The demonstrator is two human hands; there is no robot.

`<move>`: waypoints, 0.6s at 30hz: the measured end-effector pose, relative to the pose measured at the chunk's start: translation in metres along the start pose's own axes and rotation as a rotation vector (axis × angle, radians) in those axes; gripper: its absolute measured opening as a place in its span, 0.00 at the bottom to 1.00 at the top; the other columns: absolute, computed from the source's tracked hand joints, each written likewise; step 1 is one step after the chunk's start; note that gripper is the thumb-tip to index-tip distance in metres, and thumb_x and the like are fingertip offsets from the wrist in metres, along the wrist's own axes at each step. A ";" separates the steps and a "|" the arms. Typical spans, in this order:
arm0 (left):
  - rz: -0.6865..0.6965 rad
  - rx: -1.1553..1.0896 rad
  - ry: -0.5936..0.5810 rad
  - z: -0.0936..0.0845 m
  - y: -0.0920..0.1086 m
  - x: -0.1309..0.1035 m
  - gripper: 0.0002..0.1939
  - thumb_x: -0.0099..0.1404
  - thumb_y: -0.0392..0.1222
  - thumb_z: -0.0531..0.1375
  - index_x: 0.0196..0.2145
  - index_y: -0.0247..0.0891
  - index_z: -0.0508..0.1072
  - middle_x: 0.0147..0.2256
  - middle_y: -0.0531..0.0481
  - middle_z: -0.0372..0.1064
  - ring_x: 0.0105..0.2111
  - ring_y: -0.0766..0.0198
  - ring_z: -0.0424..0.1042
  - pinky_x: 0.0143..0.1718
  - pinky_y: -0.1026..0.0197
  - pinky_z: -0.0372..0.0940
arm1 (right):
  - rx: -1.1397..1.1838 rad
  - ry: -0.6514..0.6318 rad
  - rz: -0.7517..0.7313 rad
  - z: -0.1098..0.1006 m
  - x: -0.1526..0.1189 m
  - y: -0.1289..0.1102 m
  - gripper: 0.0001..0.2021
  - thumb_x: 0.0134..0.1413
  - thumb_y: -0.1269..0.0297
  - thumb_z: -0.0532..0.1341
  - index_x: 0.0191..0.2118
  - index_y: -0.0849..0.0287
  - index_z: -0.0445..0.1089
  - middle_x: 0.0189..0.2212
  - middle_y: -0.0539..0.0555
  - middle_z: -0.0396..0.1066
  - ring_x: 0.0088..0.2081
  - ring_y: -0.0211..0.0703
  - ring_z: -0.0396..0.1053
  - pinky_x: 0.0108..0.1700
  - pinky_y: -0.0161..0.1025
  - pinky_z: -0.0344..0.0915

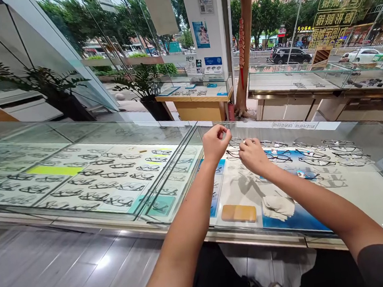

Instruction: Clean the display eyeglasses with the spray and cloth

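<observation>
My left hand (216, 144) is raised over the glass display case (216, 231), thumb and fingertips pinched together in a ring. Whatever lies in that pinch is too small to make out. Close on its right, my right hand (254, 156) has its fingers curled down at a pair of dark-rimmed eyeglasses (233, 154), which shows between the two hands; the fingers hide part of it. Several more eyeglasses (279, 157) stand in rows to the right. Nearer me lie a tan glasses case (239, 213) and a crumpled beige cloth (278, 208).
A second glass case (93, 211) with many eyeglasses adjoins on the left. Glass edges run along the counter front. Beyond stand a small display cabinet (201, 108), potted plants (144, 89), a wooden trunk (243, 44) and another glass counter (285, 100).
</observation>
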State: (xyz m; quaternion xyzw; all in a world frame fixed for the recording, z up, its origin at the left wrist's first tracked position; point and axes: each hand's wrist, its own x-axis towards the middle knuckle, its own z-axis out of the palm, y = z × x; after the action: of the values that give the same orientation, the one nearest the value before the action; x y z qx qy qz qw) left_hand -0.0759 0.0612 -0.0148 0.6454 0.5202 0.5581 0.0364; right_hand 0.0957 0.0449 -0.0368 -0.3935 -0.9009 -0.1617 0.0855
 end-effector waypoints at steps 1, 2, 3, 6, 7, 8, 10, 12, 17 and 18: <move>-0.011 0.018 -0.045 0.000 -0.001 0.000 0.09 0.64 0.43 0.60 0.27 0.41 0.68 0.21 0.58 0.55 0.24 0.66 0.58 0.31 0.61 0.53 | 0.026 -0.034 0.009 0.000 0.000 -0.001 0.13 0.67 0.73 0.57 0.40 0.63 0.82 0.46 0.63 0.78 0.51 0.57 0.64 0.54 0.52 0.51; -0.021 0.037 -0.100 0.001 -0.002 0.000 0.09 0.65 0.43 0.60 0.28 0.41 0.69 0.21 0.58 0.57 0.24 0.65 0.59 0.31 0.61 0.53 | 0.050 -0.064 0.021 0.000 0.000 -0.002 0.13 0.67 0.71 0.59 0.41 0.63 0.82 0.46 0.63 0.78 0.52 0.58 0.64 0.55 0.53 0.51; -0.031 0.059 -0.160 0.001 -0.003 -0.001 0.08 0.66 0.43 0.60 0.29 0.41 0.71 0.21 0.57 0.59 0.25 0.65 0.60 0.31 0.61 0.53 | 0.071 -0.086 0.035 0.000 0.000 -0.003 0.12 0.67 0.69 0.59 0.41 0.62 0.83 0.47 0.64 0.78 0.53 0.58 0.64 0.55 0.53 0.51; -0.047 0.145 -0.338 0.005 -0.006 -0.002 0.09 0.69 0.45 0.59 0.34 0.40 0.75 0.23 0.54 0.66 0.26 0.63 0.64 0.31 0.60 0.54 | 0.105 -0.109 0.068 0.000 0.001 -0.004 0.14 0.67 0.66 0.59 0.43 0.62 0.83 0.48 0.64 0.78 0.53 0.59 0.64 0.55 0.53 0.52; -0.048 0.188 -0.399 0.006 -0.007 -0.002 0.10 0.70 0.46 0.58 0.35 0.40 0.76 0.25 0.53 0.69 0.27 0.62 0.66 0.31 0.60 0.54 | 0.109 -0.109 0.077 0.000 0.001 -0.004 0.14 0.68 0.67 0.58 0.43 0.62 0.83 0.48 0.64 0.78 0.53 0.59 0.64 0.55 0.53 0.53; -0.046 0.234 -0.460 0.007 -0.009 -0.002 0.11 0.71 0.46 0.57 0.36 0.40 0.77 0.26 0.51 0.72 0.28 0.61 0.68 0.31 0.60 0.55 | 0.111 -0.109 0.084 0.001 0.001 -0.004 0.15 0.68 0.67 0.57 0.43 0.62 0.83 0.48 0.65 0.79 0.54 0.59 0.65 0.55 0.53 0.53; -0.039 0.314 -0.561 0.010 -0.012 -0.003 0.12 0.72 0.46 0.57 0.38 0.40 0.80 0.31 0.49 0.77 0.32 0.58 0.72 0.33 0.59 0.57 | 0.117 -0.115 0.095 0.002 0.002 -0.005 0.16 0.69 0.68 0.56 0.44 0.62 0.83 0.49 0.65 0.79 0.55 0.59 0.65 0.55 0.53 0.54; -0.034 0.361 -0.616 0.011 -0.015 -0.003 0.11 0.71 0.44 0.59 0.40 0.41 0.82 0.35 0.47 0.79 0.36 0.56 0.75 0.34 0.59 0.59 | 0.124 -0.126 0.102 0.000 0.003 -0.005 0.15 0.69 0.67 0.57 0.44 0.63 0.82 0.50 0.66 0.79 0.56 0.61 0.66 0.56 0.53 0.55; -0.028 0.413 -0.688 0.011 -0.023 -0.003 0.10 0.67 0.45 0.65 0.43 0.43 0.85 0.42 0.45 0.81 0.43 0.52 0.77 0.39 0.59 0.64 | 0.273 -0.182 0.220 -0.035 0.001 0.011 0.15 0.67 0.67 0.57 0.53 0.58 0.79 0.47 0.61 0.82 0.47 0.54 0.74 0.43 0.44 0.61; -0.025 0.422 -0.701 0.012 -0.024 -0.003 0.11 0.66 0.46 0.65 0.43 0.43 0.85 0.43 0.45 0.80 0.44 0.51 0.77 0.40 0.58 0.65 | 0.333 -0.166 0.263 -0.047 -0.001 0.017 0.17 0.68 0.68 0.55 0.53 0.55 0.79 0.44 0.58 0.83 0.43 0.52 0.75 0.40 0.43 0.59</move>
State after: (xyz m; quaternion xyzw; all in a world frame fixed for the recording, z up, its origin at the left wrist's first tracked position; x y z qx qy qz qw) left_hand -0.0811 0.0763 -0.0363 0.7833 0.5874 0.1849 0.0849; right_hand 0.1104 0.0380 0.0108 -0.5001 -0.8601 0.0347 0.0949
